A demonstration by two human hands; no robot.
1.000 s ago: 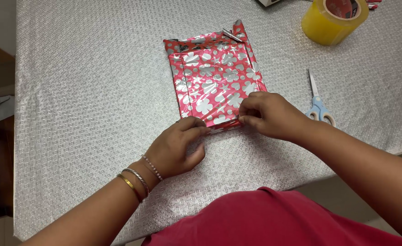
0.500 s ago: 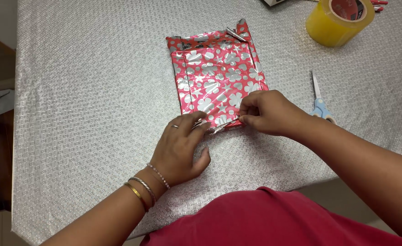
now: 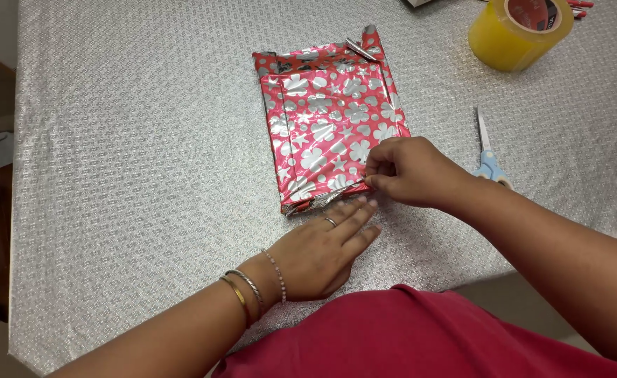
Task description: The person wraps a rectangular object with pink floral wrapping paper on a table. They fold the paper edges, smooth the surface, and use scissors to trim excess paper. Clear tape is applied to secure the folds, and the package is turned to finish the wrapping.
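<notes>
Your left hand (image 3: 322,248) lay flat and open on the silver tablecloth (image 3: 133,161), fingertips touching the near edge of the red, silver-flowered wrapped parcel (image 3: 329,119) at the table's middle. Just beyond it, your right hand (image 3: 406,171) pinched a paper flap at the parcel's near right corner. Farther right lay blue-handled scissors (image 3: 489,157), with a yellow tape roll (image 3: 518,31) at the far edge.

Silver textured table (image 3: 147,140), dim floor at left.
</notes>
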